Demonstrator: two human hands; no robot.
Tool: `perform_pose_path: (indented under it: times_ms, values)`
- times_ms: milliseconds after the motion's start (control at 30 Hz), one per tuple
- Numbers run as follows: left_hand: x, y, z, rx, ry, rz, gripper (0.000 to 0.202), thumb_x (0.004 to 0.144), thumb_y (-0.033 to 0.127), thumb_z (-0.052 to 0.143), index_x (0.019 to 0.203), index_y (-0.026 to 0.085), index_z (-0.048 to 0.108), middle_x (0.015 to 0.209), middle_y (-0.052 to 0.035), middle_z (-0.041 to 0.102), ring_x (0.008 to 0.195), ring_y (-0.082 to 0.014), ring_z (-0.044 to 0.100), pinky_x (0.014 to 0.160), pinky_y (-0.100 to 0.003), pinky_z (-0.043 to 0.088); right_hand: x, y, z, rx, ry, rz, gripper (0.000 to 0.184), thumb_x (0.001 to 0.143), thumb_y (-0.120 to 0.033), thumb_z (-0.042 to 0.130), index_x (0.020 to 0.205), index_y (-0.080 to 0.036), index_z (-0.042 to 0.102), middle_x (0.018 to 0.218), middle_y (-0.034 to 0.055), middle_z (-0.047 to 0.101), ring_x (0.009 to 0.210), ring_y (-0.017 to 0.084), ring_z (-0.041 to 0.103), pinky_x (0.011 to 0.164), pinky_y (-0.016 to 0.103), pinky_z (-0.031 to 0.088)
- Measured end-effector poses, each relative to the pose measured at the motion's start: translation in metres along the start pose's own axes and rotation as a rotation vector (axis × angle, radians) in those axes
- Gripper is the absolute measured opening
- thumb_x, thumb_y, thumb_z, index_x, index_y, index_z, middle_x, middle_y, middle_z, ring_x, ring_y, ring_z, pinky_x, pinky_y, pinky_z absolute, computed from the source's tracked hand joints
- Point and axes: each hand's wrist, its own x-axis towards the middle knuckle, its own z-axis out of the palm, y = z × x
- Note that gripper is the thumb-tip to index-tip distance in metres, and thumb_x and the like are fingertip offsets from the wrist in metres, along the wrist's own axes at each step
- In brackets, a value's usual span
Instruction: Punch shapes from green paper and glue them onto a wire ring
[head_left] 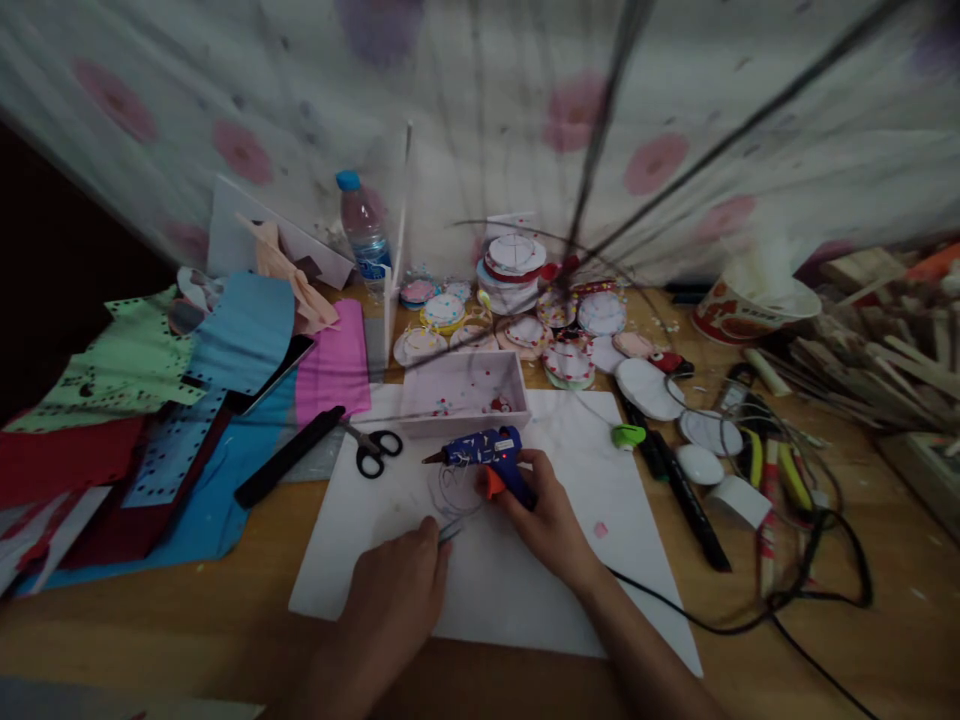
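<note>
My right hand [546, 515] is closed round the handle of a blue glue gun [480, 447] with an orange trigger; its nozzle points left. In my left hand [401, 572], lower on the white sheet [337, 560], the fingers are pinched on thin metal tweezers [450, 530], mostly covered by the hand. A thin, pale wire-like loop [454, 490] shows between the glue gun and the tweezers; I cannot tell what bears it. Black scissors [373, 455] lie left of the nozzle. Behind the gun stands a shallow white box [465, 385] with a few tiny red pieces.
Coloured felt sheets [247, 330] pile up at left, near a water bottle [366, 235]. Decorated round pieces [517, 255] crowd the back. At right lie a black marker [694, 510], a looped black cable [795, 600], a paper bowl [750, 305] and wooden sticks [892, 370].
</note>
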Motion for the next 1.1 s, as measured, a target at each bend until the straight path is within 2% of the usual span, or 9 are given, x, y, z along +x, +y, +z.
perform_pose_path:
  times_ms: [133,200,267,367,567,800,967,1033,1100]
  values:
    - [-0.010,-0.009,0.005,-0.037,0.044,0.033,0.024,0.093,0.028,0.035,0.096,0.019,0.057,0.084,-0.0062,0.072,0.079,-0.0279,0.069,0.063,-0.035,0.048,0.000,0.000,0.000,0.002,0.004,0.009,0.025,0.084,-0.028,0.056,0.103,-0.024,0.040,0.087,0.0025,0.070,0.074,0.020,0.064,0.065,0.029,0.047]
    - [-0.011,-0.011,0.009,-0.059,0.047,0.091,0.025,0.090,0.024,0.040,0.111,0.020,0.054,0.086,-0.0045,0.073,0.080,-0.0266,0.069,0.067,-0.034,0.048,0.000,-0.001,0.000,0.003,0.006,0.012,0.025,0.084,-0.028,0.056,0.102,-0.024,0.040,0.087,0.0027,0.070,0.073,0.020,0.064,0.065,0.030,0.048]
    - [-0.009,-0.012,0.014,-0.060,0.043,0.144,0.045,0.088,0.019,0.042,0.133,0.021,0.040,0.089,-0.0042,0.074,0.082,-0.0263,0.069,0.070,-0.035,0.048,0.000,-0.001,0.000,0.008,0.007,0.010,0.025,0.084,-0.028,0.056,0.102,-0.024,0.039,0.086,0.0029,0.070,0.074,0.020,0.065,0.067,0.031,0.048]
    - [-0.004,-0.013,0.021,-0.044,0.059,0.209,0.062,0.087,0.017,0.042,0.145,0.024,0.022,0.093,-0.0039,0.074,0.083,-0.0256,0.069,0.071,-0.035,0.048,0.000,-0.002,0.001,0.015,0.006,0.005,0.024,0.084,-0.028,0.055,0.102,-0.024,0.040,0.087,0.0029,0.071,0.074,0.021,0.066,0.067,0.031,0.049]
    - [-0.001,-0.014,0.025,0.003,0.083,0.250,0.059,0.088,0.016,0.042,0.145,0.025,0.027,0.096,-0.0052,0.073,0.085,-0.0270,0.068,0.072,-0.038,0.050,0.000,-0.002,0.000,0.019,0.007,0.006,0.024,0.084,-0.029,0.055,0.102,-0.024,0.040,0.087,0.0033,0.071,0.075,0.021,0.066,0.068,0.032,0.049]
    - [-0.002,-0.008,0.020,0.086,0.031,0.249,0.061,0.087,0.014,0.040,0.146,0.021,0.026,0.090,-0.0077,0.073,0.078,-0.0281,0.068,0.069,-0.040,0.051,0.000,0.000,0.002,0.019,0.024,0.018,0.025,0.083,-0.030,0.056,0.100,-0.024,0.040,0.083,0.0014,0.070,0.070,0.020,0.063,0.062,0.029,0.046]
    - [-0.016,-0.020,0.025,-0.118,0.137,0.280,0.062,0.085,0.014,0.041,0.143,0.029,0.027,0.094,-0.0017,0.072,0.082,-0.0241,0.067,0.072,-0.036,0.050,0.001,-0.001,0.002,0.044,0.022,0.016,0.024,0.083,-0.029,0.056,0.100,-0.024,0.039,0.083,0.0017,0.070,0.069,0.019,0.062,0.061,0.028,0.045]
    - [-0.025,-0.029,0.030,-0.232,0.198,0.208,0.056,0.083,0.016,0.044,0.137,0.030,0.033,0.086,0.0006,0.071,0.077,-0.0210,0.067,0.070,-0.032,0.049,0.001,-0.001,0.002,0.063,0.019,0.011,0.025,0.083,-0.027,0.056,0.100,-0.024,0.039,0.084,0.0021,0.070,0.072,0.020,0.063,0.064,0.030,0.047]
    - [-0.033,-0.040,0.034,-0.365,0.267,0.107,0.039,0.083,0.020,0.044,0.121,0.028,0.043,0.077,0.0023,0.068,0.067,-0.0177,0.065,0.064,-0.027,0.049,0.000,-0.001,0.002,0.082,0.021,0.008,0.025,0.082,-0.026,0.057,0.099,-0.024,0.039,0.083,0.0020,0.069,0.074,0.020,0.063,0.066,0.031,0.047]
